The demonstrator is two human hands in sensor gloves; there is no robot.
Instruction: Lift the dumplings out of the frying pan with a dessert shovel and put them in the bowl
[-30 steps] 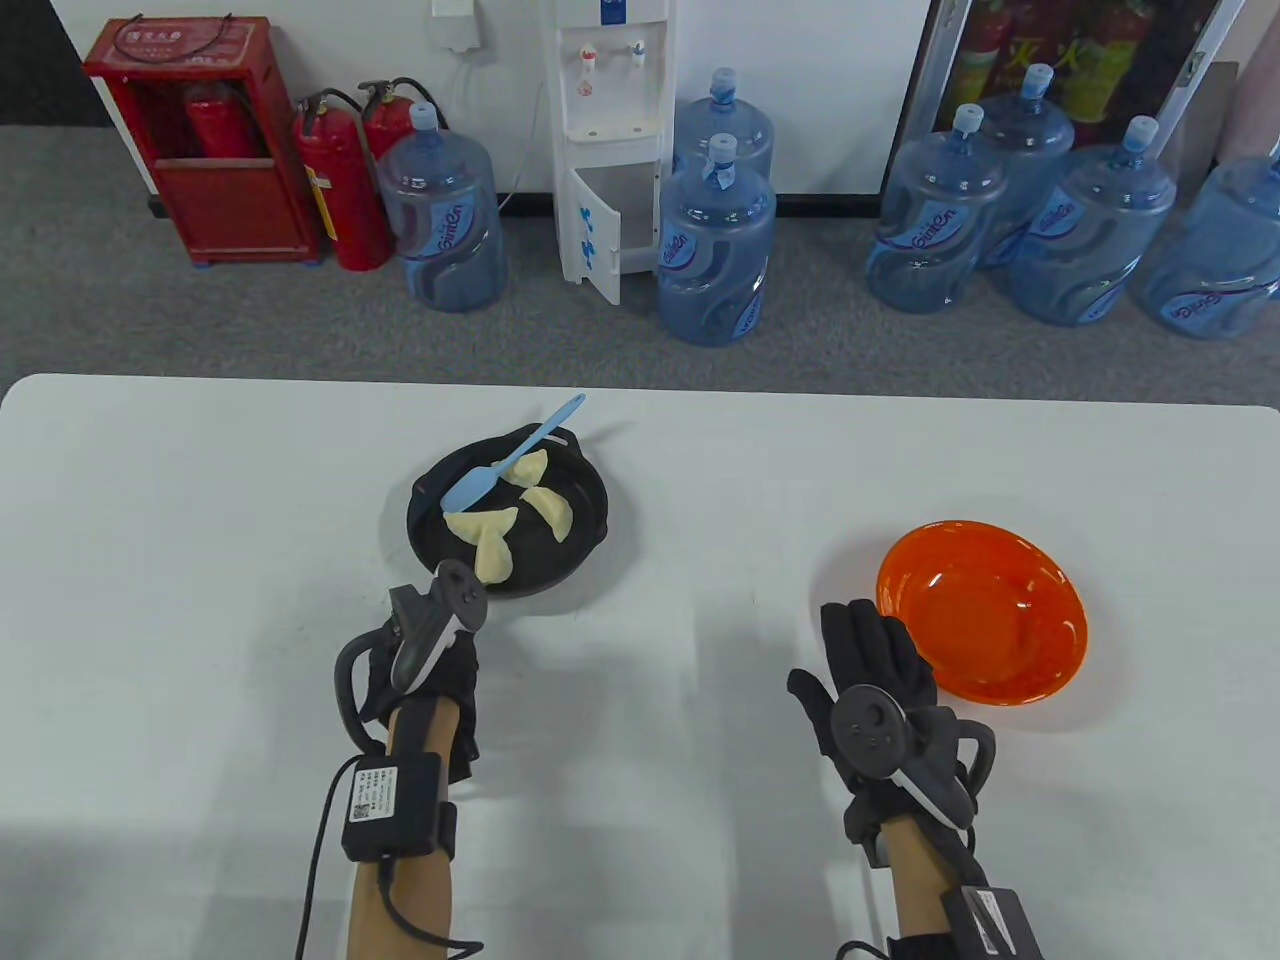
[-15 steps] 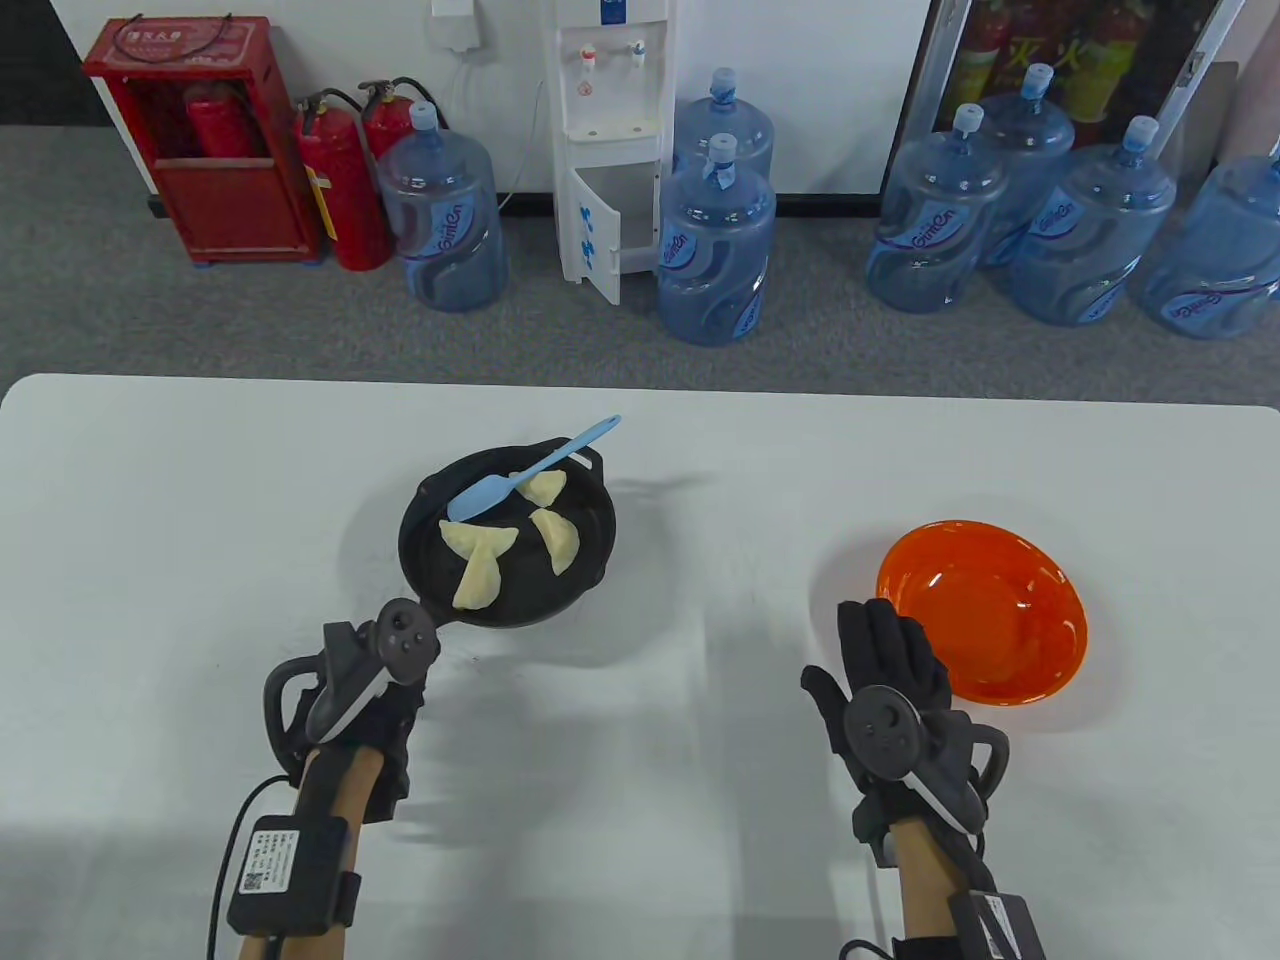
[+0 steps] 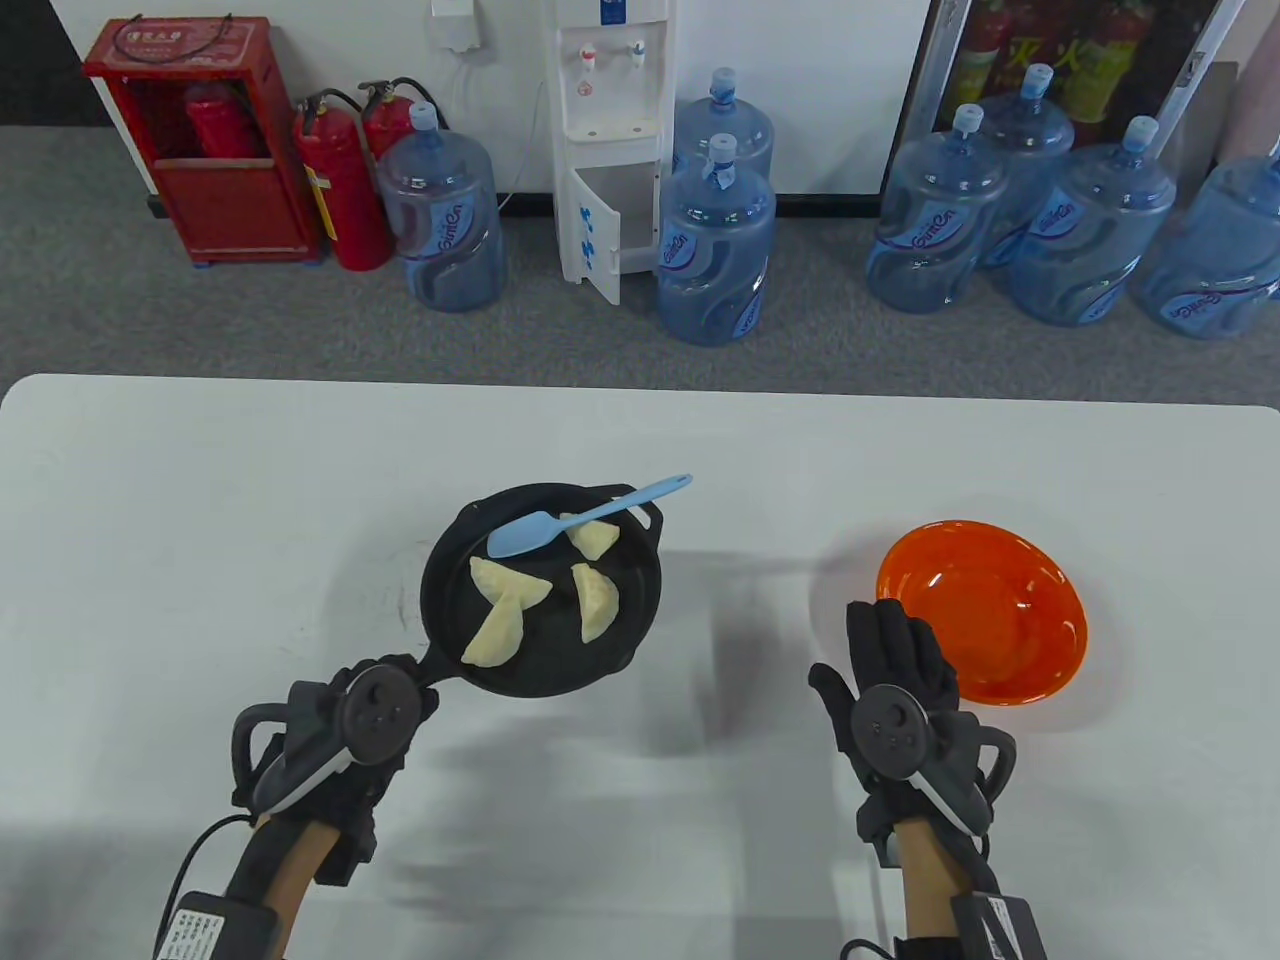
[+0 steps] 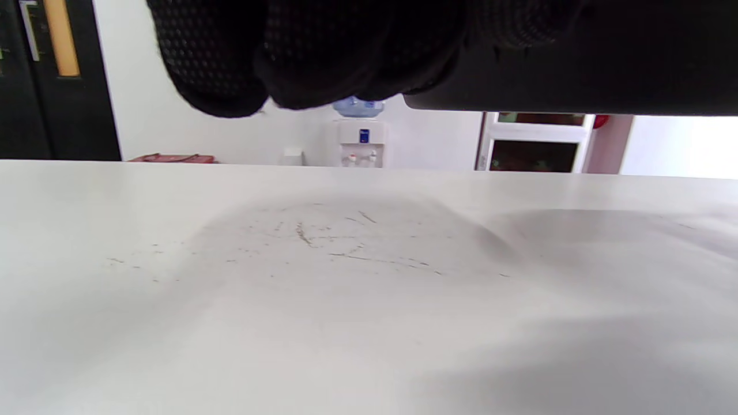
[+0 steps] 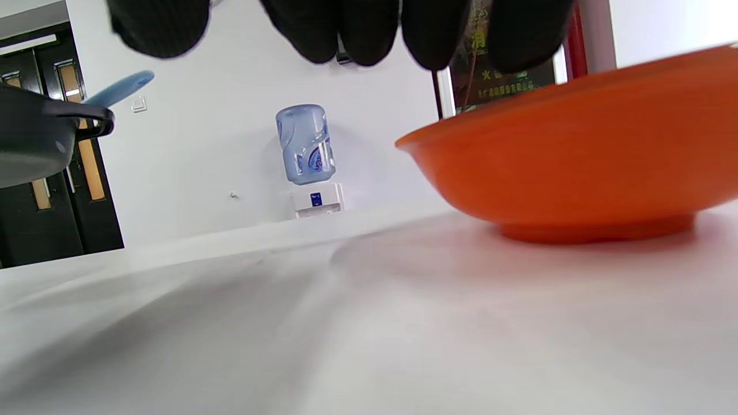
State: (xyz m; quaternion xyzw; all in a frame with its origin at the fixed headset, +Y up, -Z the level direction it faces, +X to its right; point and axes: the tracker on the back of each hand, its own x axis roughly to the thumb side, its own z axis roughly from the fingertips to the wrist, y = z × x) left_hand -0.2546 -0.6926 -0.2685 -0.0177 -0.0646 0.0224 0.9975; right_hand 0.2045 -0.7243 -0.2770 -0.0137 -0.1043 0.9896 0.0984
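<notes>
dumplings (image 3: 505,612) in frying pan (image 3: 640,600), blurred logo on water jugs (image 3: 715,240)

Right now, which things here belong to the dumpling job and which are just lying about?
Job: frying pan held by left hand; four dumplings; blue dessert shovel lying in the pan; empty orange bowl; right hand.
Lying about: water jugs, water dispenser, fire extinguishers.

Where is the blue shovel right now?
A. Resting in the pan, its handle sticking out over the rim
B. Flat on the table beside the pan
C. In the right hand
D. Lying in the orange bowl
A: the shovel lies with its blade among the dumplings in the pan, handle past the rim; neither hand holds it.
</notes>
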